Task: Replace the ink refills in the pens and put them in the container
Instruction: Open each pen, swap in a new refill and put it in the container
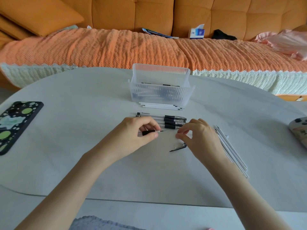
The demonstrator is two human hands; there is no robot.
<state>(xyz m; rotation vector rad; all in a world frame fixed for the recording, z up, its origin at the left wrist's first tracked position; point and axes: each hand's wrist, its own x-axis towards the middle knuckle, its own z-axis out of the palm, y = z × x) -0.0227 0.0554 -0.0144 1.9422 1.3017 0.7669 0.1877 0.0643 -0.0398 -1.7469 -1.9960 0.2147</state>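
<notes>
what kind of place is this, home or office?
Probably a home living room: an orange tufted sofa with a throw behind, a tissue box on it, a phone in a patterned case on the table.

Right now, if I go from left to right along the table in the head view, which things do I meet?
Phone → left hand, holding a pen → right hand → white refills → game controller at the edge.
</notes>
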